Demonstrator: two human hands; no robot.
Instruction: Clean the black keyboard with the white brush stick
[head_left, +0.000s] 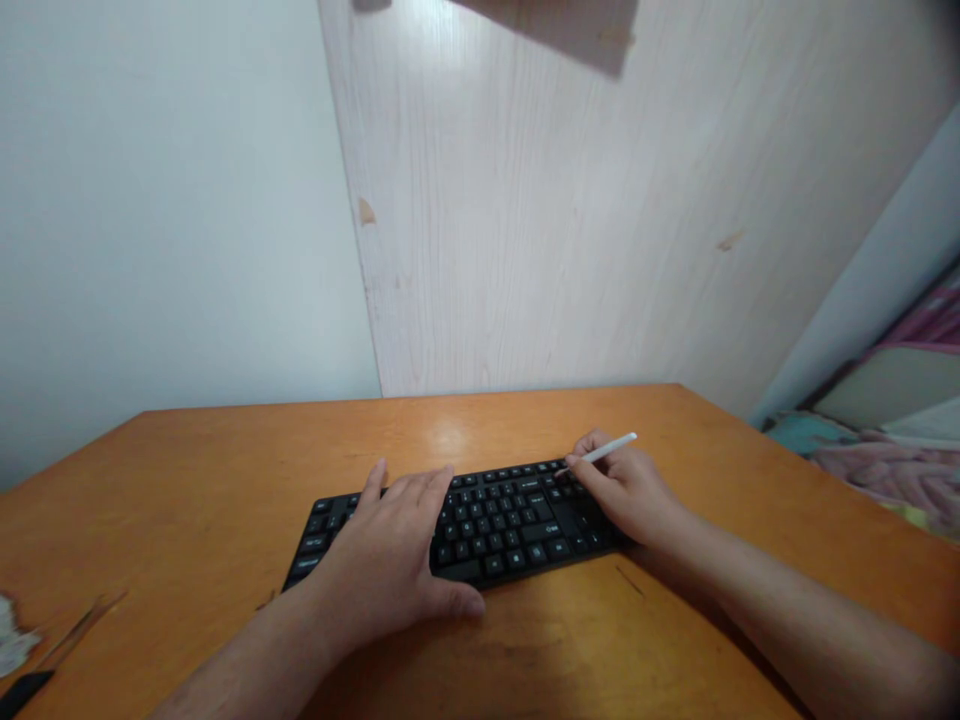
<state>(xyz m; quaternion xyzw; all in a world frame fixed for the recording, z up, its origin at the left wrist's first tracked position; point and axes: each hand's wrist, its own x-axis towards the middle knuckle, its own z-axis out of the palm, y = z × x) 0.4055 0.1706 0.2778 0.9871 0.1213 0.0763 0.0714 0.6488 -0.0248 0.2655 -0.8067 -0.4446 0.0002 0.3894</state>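
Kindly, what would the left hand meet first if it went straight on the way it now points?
Beyond the black keyboard under it, the left hand would probably meet the pale wood-grain panel at the far edge of the orange desk, though depth is unclear.

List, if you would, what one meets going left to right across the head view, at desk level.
White scrap → left hand → black keyboard → right hand → pink and teal patterned material

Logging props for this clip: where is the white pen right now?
In the head view, the white pen is in the right hand, its tip over the upper right of the black keyboard on the orange desk.
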